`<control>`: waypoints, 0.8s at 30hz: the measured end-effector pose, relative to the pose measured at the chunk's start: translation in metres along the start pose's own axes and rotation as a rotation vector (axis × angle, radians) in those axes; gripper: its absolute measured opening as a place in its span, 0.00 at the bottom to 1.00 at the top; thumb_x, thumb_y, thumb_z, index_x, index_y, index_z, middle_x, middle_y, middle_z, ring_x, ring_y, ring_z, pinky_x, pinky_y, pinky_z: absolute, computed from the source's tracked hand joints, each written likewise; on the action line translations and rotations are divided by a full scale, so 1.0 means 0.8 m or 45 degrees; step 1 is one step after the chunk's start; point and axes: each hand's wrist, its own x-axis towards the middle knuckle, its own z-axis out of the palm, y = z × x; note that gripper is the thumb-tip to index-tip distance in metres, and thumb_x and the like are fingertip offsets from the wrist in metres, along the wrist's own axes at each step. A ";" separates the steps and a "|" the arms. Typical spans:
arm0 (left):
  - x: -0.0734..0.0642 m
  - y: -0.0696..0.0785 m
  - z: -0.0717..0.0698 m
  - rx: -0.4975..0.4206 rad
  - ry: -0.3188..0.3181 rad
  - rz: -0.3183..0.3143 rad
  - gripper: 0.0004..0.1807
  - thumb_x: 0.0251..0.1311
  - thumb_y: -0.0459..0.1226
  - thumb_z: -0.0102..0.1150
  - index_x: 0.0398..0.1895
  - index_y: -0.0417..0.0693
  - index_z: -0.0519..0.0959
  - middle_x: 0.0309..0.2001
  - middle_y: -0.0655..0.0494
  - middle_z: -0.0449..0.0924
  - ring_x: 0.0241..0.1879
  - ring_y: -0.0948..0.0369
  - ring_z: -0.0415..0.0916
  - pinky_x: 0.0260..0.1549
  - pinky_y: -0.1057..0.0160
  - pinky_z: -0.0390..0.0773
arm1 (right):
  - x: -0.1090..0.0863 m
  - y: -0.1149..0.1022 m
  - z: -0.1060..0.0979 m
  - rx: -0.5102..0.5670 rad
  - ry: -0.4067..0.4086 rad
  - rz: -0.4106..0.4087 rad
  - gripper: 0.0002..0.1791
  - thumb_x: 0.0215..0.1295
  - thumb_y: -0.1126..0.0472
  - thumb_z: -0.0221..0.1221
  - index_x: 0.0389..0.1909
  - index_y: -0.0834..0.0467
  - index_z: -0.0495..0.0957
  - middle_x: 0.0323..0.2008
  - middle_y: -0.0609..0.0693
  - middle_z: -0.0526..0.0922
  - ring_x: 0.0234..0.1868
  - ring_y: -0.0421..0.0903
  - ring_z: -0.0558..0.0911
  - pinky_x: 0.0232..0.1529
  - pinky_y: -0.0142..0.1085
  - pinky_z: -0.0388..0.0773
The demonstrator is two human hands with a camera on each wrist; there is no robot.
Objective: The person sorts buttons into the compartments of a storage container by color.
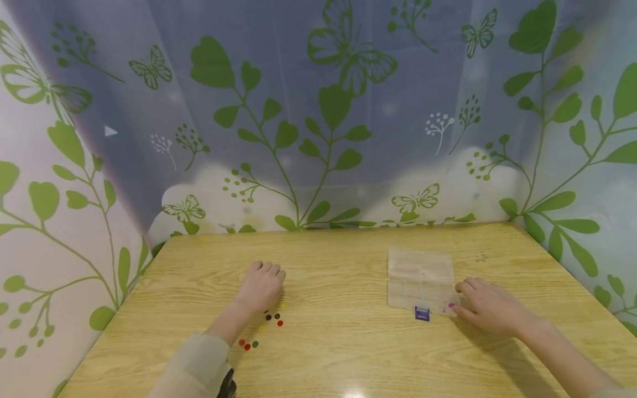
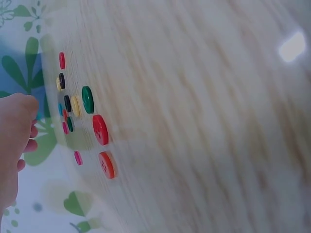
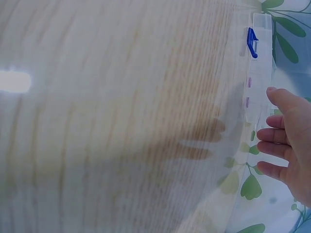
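My left hand [image 1: 262, 286] is over the left part of the table, fingers bent, at the far end of a group of small coloured buttons. Among these are a red button [image 2: 100, 129], an orange-red button [image 2: 106, 165] and a green button [image 2: 87, 100]. Its thumb hides the index fingertip in the left wrist view, so I cannot tell if it pinches anything. My right hand [image 1: 490, 307] is beside the right edge of a clear plastic box [image 1: 420, 276], fingers loosely spread and holding nothing. A purple button [image 1: 451, 305] shows in the box's near right corner, close to the thumb tip.
The box has a blue latch [image 1: 422, 313] on its near side. All of it stands on a wood-grain table [image 1: 328, 342]. A curtain [image 1: 278, 110] printed with leaves and butterflies surrounds the table's back and sides.
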 end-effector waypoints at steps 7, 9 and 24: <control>0.006 0.001 -0.001 -0.008 0.084 0.016 0.06 0.53 0.37 0.56 0.32 0.44 0.76 0.33 0.52 0.74 0.36 0.56 0.72 0.43 0.56 0.71 | 0.001 0.000 -0.003 0.009 -0.010 0.011 0.18 0.60 0.53 0.60 0.41 0.64 0.74 0.36 0.52 0.76 0.39 0.53 0.77 0.38 0.47 0.75; 0.008 0.001 -0.001 -0.003 0.117 0.024 0.06 0.53 0.37 0.56 0.32 0.44 0.76 0.33 0.52 0.74 0.36 0.55 0.72 0.43 0.56 0.71 | 0.001 0.000 -0.004 0.008 -0.008 0.007 0.18 0.59 0.53 0.60 0.41 0.64 0.74 0.36 0.52 0.76 0.39 0.53 0.77 0.38 0.47 0.75; 0.032 0.012 -0.011 0.006 0.311 0.104 0.04 0.51 0.36 0.57 0.29 0.44 0.76 0.33 0.52 0.74 0.38 0.54 0.71 0.47 0.56 0.69 | 0.005 -0.002 -0.006 -0.022 0.021 -0.008 0.18 0.58 0.54 0.62 0.40 0.64 0.75 0.35 0.52 0.76 0.38 0.53 0.77 0.37 0.47 0.75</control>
